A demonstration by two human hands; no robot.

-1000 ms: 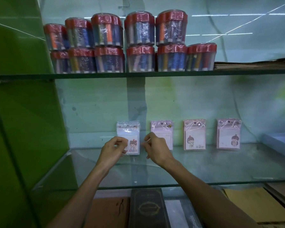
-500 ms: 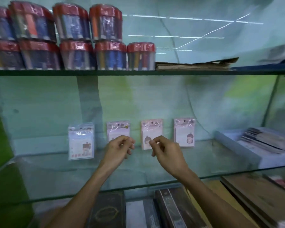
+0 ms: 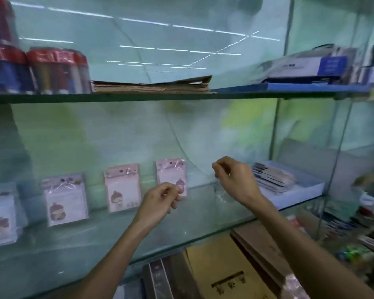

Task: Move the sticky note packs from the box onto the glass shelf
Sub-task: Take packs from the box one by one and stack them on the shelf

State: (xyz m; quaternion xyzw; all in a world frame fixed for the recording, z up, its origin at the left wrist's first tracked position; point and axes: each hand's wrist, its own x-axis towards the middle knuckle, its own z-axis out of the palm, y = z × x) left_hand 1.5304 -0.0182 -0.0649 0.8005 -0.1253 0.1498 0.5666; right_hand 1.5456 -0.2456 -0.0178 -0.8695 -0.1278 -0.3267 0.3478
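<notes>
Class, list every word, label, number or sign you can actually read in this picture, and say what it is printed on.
None can be read.
Sticky note packs: cartoon figures only, any print blurred.
Blue and white box on the upper shelf: label blurred.
Brown envelope below: dark marks, unreadable.
Red-lidded tubs: pattern blurred.

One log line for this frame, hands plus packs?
left hand: empty | right hand: empty, nearer box | four sticky note packs upright on glass shelf
</notes>
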